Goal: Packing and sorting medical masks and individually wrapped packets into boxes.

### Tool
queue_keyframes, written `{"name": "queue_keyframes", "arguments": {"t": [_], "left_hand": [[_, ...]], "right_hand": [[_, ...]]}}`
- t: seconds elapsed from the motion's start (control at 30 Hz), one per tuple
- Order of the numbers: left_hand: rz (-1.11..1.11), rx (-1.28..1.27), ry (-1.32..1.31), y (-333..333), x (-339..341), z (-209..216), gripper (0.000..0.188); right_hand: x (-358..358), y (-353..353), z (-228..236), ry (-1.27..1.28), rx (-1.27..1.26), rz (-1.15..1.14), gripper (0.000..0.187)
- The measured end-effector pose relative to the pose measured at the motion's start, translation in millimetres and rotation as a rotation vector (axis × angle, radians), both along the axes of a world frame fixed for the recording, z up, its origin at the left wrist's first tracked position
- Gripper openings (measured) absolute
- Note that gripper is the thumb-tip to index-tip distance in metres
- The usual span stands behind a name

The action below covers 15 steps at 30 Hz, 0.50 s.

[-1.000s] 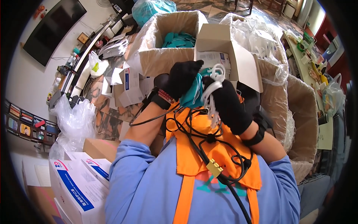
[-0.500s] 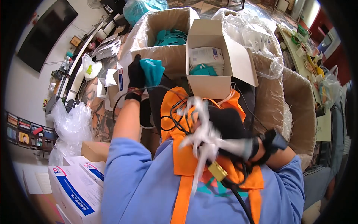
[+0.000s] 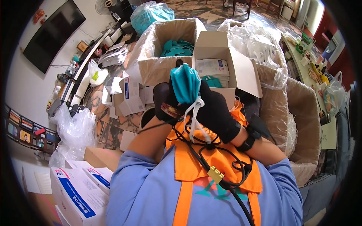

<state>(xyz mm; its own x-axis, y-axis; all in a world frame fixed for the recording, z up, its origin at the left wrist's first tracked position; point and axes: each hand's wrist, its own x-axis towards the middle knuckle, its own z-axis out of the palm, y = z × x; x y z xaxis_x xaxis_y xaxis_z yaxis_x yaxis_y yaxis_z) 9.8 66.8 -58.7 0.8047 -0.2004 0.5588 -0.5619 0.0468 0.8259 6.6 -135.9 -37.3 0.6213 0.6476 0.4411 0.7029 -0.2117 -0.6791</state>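
Observation:
A stack of folded teal face masks (image 3: 184, 83), or one thick folded mask, stands upright between my hands in front of my chest. My left hand (image 3: 164, 101), in a black glove, closes on its left side. On its right side my right hand (image 3: 218, 115), also gloved in black, is wrapped round it. White straps (image 3: 194, 117) hang below the teal fabric, over the orange apron (image 3: 188, 165). Just beyond my right hand is an open white carton (image 3: 247, 71) holding flat white packets (image 3: 212, 67) and some teal pieces (image 3: 212, 81).
Plastic-lined bins stand ahead; one bin (image 3: 151, 69) holds many teal masks (image 3: 177, 48), another clear plastic bags (image 3: 256, 45). White boxes (image 3: 81, 194) are stacked at lower left, below a clear plastic bag (image 3: 73, 128). Black cables (image 3: 200, 158) with a yellow clip (image 3: 215, 174) cross my apron.
My left hand has brought the teal fabric rightward from beside the bin. My right hand, blurred near my chest with white straps before, has moved forward to meet it.

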Motion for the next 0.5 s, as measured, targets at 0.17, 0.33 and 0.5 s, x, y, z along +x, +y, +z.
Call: {"name": "queue_keyframes", "arguments": {"t": [0.17, 0.33, 0.5], "left_hand": [[0.314, -0.504, 0.348, -86.9, -2.4, 10.8, 0.038], [0.466, -0.052, 0.509, -58.4, -3.2, 26.6, 0.035], [0.500, -0.544, 0.464, -17.7, 1.7, 16.1, 0.035]], "right_hand": [[74.1, -19.0, -49.3, 0.795, 0.531, 0.148, 0.011], [100.1, -94.6, -2.4, 0.776, 0.537, 0.252, 0.034], [148.9, -230.2, 65.5, 0.003, 0.499, -0.151, 0.032]]}}
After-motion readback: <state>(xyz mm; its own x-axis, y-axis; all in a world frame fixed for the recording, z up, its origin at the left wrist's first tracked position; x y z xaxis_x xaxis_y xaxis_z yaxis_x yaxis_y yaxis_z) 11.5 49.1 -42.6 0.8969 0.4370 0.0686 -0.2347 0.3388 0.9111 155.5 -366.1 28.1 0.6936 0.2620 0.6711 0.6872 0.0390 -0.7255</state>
